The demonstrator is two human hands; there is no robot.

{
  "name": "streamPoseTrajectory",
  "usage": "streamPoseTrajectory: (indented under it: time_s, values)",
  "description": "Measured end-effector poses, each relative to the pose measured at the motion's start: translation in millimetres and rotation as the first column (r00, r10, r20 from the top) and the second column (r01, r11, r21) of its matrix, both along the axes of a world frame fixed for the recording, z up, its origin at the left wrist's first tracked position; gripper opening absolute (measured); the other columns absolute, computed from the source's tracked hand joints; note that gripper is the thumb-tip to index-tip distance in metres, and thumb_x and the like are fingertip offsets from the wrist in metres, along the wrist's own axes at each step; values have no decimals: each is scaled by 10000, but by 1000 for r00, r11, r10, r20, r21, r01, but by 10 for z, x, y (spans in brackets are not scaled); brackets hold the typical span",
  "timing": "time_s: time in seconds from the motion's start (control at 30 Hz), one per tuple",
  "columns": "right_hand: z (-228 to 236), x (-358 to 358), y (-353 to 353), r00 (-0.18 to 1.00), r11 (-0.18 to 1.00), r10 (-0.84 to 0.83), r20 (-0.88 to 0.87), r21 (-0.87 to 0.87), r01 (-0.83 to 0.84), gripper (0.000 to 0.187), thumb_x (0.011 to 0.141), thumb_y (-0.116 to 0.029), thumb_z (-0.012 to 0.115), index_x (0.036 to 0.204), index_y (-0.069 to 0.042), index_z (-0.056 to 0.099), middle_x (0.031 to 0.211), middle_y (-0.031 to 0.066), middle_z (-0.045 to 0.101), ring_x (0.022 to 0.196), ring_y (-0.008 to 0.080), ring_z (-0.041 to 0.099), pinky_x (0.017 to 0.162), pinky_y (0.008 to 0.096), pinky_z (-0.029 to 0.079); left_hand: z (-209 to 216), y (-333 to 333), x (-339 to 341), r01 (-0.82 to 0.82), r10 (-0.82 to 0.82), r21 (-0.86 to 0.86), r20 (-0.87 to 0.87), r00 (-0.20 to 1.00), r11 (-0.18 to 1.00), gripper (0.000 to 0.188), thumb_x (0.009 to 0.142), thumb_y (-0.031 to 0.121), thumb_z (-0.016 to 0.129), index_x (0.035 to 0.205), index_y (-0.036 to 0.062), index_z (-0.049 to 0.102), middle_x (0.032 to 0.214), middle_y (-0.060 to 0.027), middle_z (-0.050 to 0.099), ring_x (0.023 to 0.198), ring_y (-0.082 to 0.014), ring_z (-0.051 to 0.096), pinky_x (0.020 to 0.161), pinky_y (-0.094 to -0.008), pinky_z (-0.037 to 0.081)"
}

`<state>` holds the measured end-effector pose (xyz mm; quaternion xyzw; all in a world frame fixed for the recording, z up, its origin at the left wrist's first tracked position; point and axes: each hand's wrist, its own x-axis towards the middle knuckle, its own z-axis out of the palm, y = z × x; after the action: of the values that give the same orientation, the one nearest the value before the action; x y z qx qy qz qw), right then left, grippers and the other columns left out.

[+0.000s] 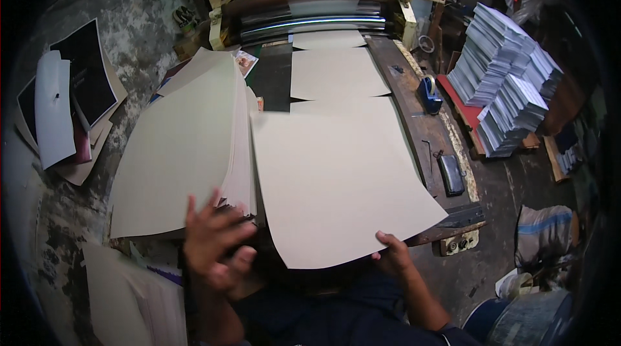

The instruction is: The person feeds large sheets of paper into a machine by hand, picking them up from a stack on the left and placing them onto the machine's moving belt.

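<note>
A large pale beige sheet (343, 184) lies over the machine's feed table, its near edge raised toward me. My right hand (391, 252) pinches that near edge at the right, thumb on top. To the left stands a tall stack of similar sheets (174, 152). My left hand (220, 236), slightly blurred, has its fingers spread beside the stack's near right corner; it holds nothing. Beyond the sheet, more beige sheets (339, 73) lie in a row leading to the shiny metal roller (310, 22).
On the table's right edge are a blue tape dispenser (429, 94) and a dark case (451, 174). Stacked white paper (498, 68) stands on a red-topped pallet at the right. Loose black and white sheets (55, 110) lie at the left. A blue drum (517, 323) sits at lower right.
</note>
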<state>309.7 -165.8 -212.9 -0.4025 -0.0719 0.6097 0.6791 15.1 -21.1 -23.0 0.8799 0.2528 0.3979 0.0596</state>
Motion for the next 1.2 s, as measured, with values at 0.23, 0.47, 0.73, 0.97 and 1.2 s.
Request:
streamPoseTrajectory:
  time_s: [0.23,0.47,0.73,0.97,1.2]
  values:
    - [-890,-207,-469,982,978,176,75,-125,-165,320,962,-258,533,1112,25,543,945,148,640,783,230,644,662,313,472,-76,377,-311,-13,115,-434,209,971,901,424,753,230,818,1063,-16,668,1134,-167,667,1183,-303,588,1035,-414,418]
    - [-873,-380,-847,947,934,320,31,-180,-310,430,997,-313,477,1229,50,489,1092,195,624,951,291,657,765,355,500,-183,433,-394,26,200,-585,318,927,810,373,807,210,791,1062,-29,662,1097,-148,681,1107,-234,618,1016,-350,426]
    - [-746,-457,-1028,933,913,359,-10,-202,-354,474,1019,-312,439,1277,86,447,1129,235,607,1029,320,638,818,392,510,-170,447,-463,70,220,-648,356,908,758,404,837,255,762,1082,-45,649,1101,-161,678,1080,-231,623,1018,-351,422]
    - [-809,-446,-972,947,938,322,-13,-135,-320,469,1017,-304,438,1275,87,443,1124,247,605,1021,338,635,857,427,506,-183,464,-456,28,283,-675,346,894,737,346,919,299,676,984,-39,642,949,-86,685,927,-146,613,889,-279,451]
    - [-791,-376,-529,989,982,149,-13,-119,-149,519,974,-407,480,1221,48,490,1058,215,636,980,316,635,875,442,464,-223,420,-352,-123,381,-607,318,868,785,380,1023,236,493,729,4,425,686,60,375,681,-59,306,603,-220,268]
